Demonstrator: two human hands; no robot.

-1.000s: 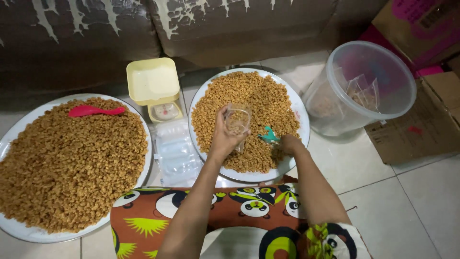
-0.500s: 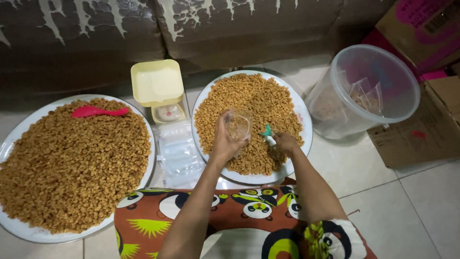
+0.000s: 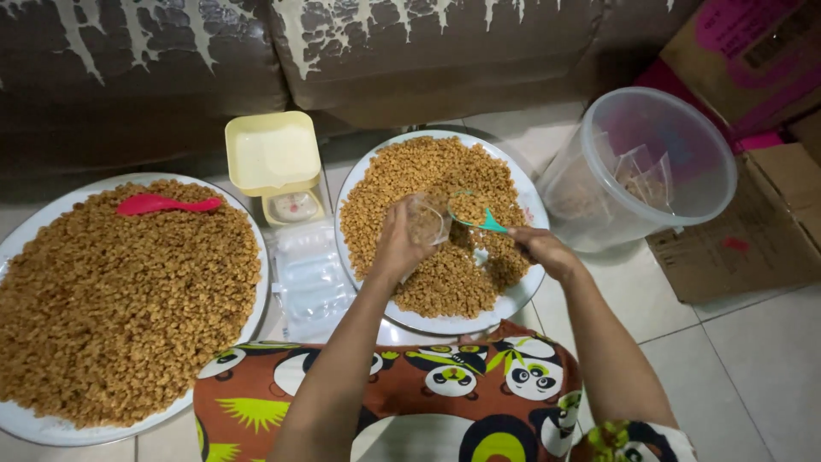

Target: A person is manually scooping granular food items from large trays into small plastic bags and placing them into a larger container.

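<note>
Golden-brown snack pieces (image 3: 445, 274) fill a round white tray (image 3: 522, 295) at centre frame, on the tiled floor. Left hand (image 3: 398, 248) is closed around a small clear plastic pouch (image 3: 428, 218), held mouth-up just above the heap. Right hand (image 3: 543, 252) is clamped on the handle of a teal scoop (image 3: 479, 218), its bowl loaded and tipped toward the pouch mouth, nearly touching it.

Judgement on the step: filling goes best with the pouch mouth held wide and steady directly over the tray, so strays drop back onto the heap; scoop lip should sit just inside the opening and tilt slowly.

Pouch looks thin, transparent, floppy, partly filled at the bottom.

Left of frame: a larger tray (image 3: 26, 419) of the same pieces with a red scoop (image 3: 158, 204) lying on top. Between the trays: a pale yellow kitchen scale (image 3: 274, 158) and a stack of empty clear pouches (image 3: 308, 274). Upper right: a clear tub (image 3: 650, 162) tilted on its side.
</note>
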